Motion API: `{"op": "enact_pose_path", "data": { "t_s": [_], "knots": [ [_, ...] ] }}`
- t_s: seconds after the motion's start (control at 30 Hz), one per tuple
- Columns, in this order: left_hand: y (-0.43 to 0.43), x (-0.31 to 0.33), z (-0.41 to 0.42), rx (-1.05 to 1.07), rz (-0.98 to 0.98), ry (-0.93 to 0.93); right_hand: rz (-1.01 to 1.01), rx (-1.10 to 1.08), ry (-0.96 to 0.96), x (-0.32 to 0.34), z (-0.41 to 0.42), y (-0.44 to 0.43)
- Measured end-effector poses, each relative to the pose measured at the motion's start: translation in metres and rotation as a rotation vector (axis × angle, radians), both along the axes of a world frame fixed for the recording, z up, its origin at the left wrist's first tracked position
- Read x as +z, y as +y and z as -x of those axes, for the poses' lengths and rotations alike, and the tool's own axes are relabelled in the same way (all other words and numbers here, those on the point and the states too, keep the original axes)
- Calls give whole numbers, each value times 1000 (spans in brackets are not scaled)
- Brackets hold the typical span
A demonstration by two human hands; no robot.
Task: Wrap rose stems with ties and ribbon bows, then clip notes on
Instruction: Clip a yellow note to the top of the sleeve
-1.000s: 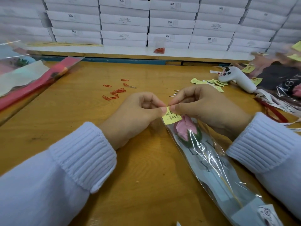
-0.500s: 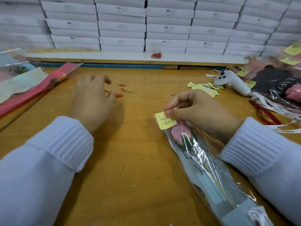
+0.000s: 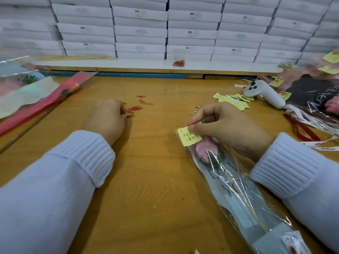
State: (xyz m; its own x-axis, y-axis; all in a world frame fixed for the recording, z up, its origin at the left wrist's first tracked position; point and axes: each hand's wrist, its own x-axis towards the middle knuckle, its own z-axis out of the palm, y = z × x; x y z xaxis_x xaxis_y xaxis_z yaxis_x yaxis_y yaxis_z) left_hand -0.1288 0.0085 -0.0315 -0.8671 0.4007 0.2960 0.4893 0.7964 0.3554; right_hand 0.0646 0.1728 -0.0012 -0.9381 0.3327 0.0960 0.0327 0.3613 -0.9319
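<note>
A pink rose (image 3: 202,150) lies in a clear printed sleeve (image 3: 236,191) that runs from the table's middle toward the near right. A yellow handwritten note (image 3: 188,137) sits at the sleeve's top edge. My right hand (image 3: 225,125) pinches the note against the sleeve's mouth with thumb and forefinger. My left hand (image 3: 108,117) is at the left edge of the scattered red paper clips (image 3: 135,108). Its fingers curl down onto one of them, and the fingertips are partly hidden.
More yellow notes (image 3: 236,101) and a white glue gun (image 3: 264,93) lie at the right, beside ribbons (image 3: 308,123) and wrapped roses (image 3: 319,92). Sleeved flowers (image 3: 33,99) lie at the left. A small bag of clips (image 3: 178,62) sits on the white ledge below stacked white boxes (image 3: 192,32).
My left hand left the note, reached left to the paper clips and curled its fingers down onto them. My right hand kept pinching the note on the sleeve.
</note>
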Motion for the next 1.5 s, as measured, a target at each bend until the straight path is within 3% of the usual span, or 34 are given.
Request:
{"op": "enact_pose_path", "data": {
  "t_s": [0.17, 0.3, 0.43, 0.5, 0.53, 0.63, 0.7, 0.83, 1.17, 1.3, 1.33, 1.43, 1.5],
  "knots": [
    [2, 3, -6, -13, 54, -14, 5, 5, -1, 0, 0, 0],
    [9, 14, -8, 47, 142, -128, -5, 5, -1, 0, 0, 0],
    [3, 4, -11, 29, -158, 70, -13, -3, 7, 0, 0, 0],
    [1, 1, -12, 29, -293, 67, -19, -6, 6, 0, -1, 0],
    [1, 2, -11, 44, -394, -22, -24, -6, 7, 0, -1, 0],
    [-1, 13, -19, 41, -836, -520, -37, -11, 18, 0, -1, 0],
    [-2, 19, -29, -47, -979, -682, -47, -8, 19, 1, -1, 0],
    [10, 26, -55, -188, -1055, -791, -63, 1, 20, 0, 0, 0],
    [16, 25, -67, -219, -1102, -1163, -50, 7, 37, 1, -1, 0],
    [18, 26, -75, -259, -1056, -1112, -44, 5, 44, 0, -1, 1],
    [18, 25, -76, -276, -982, -1031, -41, 5, 47, 0, -1, 1],
    [16, 20, -73, -265, -565, -551, -48, 1, 49, -1, -1, 1],
    [14, 19, -70, -272, -518, -390, -62, 2, 44, -1, 0, 2]
  ]
}}
